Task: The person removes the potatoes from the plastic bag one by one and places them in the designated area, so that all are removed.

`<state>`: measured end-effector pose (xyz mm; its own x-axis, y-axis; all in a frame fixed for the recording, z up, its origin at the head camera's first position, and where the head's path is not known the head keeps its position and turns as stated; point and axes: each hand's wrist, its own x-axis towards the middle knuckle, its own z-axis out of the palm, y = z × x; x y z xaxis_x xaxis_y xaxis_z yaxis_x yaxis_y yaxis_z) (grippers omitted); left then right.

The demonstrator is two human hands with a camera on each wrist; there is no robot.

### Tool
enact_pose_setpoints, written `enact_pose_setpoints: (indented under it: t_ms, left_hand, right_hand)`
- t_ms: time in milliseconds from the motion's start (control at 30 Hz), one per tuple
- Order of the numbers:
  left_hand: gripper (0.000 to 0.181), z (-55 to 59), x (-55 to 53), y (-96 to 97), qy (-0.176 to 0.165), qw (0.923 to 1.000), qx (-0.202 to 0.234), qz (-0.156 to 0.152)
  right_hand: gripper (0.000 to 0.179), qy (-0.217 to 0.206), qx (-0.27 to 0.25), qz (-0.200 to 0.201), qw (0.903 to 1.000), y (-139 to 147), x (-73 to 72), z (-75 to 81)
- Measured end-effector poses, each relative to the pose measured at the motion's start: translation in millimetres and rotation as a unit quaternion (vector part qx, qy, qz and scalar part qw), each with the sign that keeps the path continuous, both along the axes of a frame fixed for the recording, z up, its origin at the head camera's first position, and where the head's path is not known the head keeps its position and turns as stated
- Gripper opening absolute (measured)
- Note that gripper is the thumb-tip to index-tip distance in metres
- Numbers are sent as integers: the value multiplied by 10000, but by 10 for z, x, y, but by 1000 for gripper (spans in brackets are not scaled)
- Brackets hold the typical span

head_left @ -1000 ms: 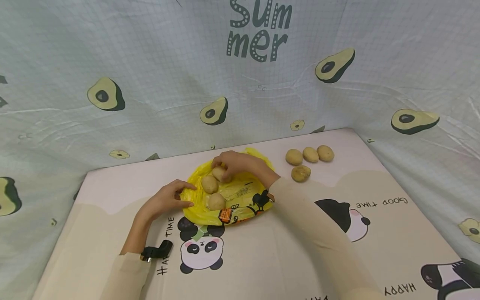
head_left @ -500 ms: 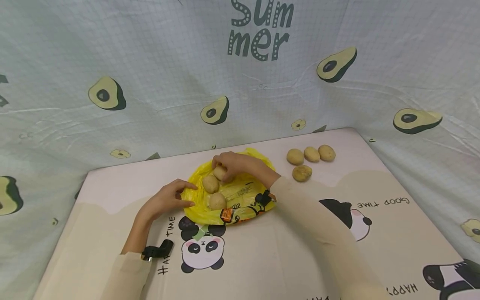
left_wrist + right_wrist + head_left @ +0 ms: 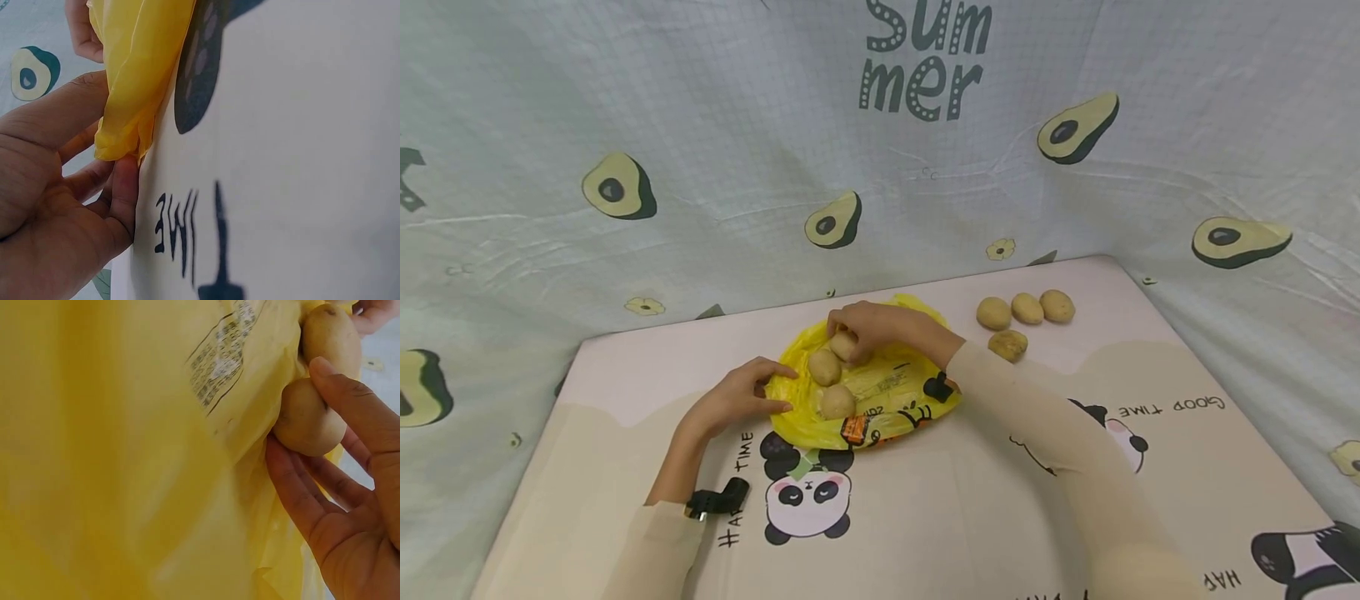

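A yellow plastic bag (image 3: 891, 387) lies spread on the table in the head view, with printed marks along its front edge. My left hand (image 3: 737, 398) holds the bag's left rim; the left wrist view shows the yellow film (image 3: 140, 69) between thumb and fingers. Reaching over the bag from the right, my right hand (image 3: 880, 327) grips a potato (image 3: 842, 343) near the bag's back left. In the right wrist view, thumb and fingers pinch this potato (image 3: 306, 419). Beside it in the bag are a second potato (image 3: 824, 367) and a third potato (image 3: 838, 402).
To the right of the bag, several potatoes sit on the table: a row of pale potatoes (image 3: 1027, 308) at the back and a darker potato (image 3: 1008, 345) in front, close to my right sleeve (image 3: 1045, 425). A printed curtain (image 3: 730, 150) hangs behind the table (image 3: 880, 517).
The right forearm has shifted slightly upward, so the sleeve covers more of the printed panda on the right. The scene slides slightly rightward. Both hands keep their hold.
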<state>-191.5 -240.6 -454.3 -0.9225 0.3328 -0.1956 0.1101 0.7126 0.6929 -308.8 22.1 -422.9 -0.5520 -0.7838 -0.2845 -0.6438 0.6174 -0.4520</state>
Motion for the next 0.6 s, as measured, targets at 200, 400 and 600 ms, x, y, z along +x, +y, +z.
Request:
enact_pose_setpoints:
  t_ms: [200, 400, 600]
  left_hand:
    - [47, -20, -3, -2, -27, 10000, 26, 23]
    - [47, -17, -4, 6, -15, 10000, 19, 13]
    - [47, 5, 0, 16, -52, 10000, -51, 46]
  right_hand:
    - [51, 103, 18, 94, 9999, -1, -10, -21]
    - [46, 264, -105, 276, 9992, 39, 17, -1]
    - [48, 386, -407, 319, 9979, 148, 47, 130]
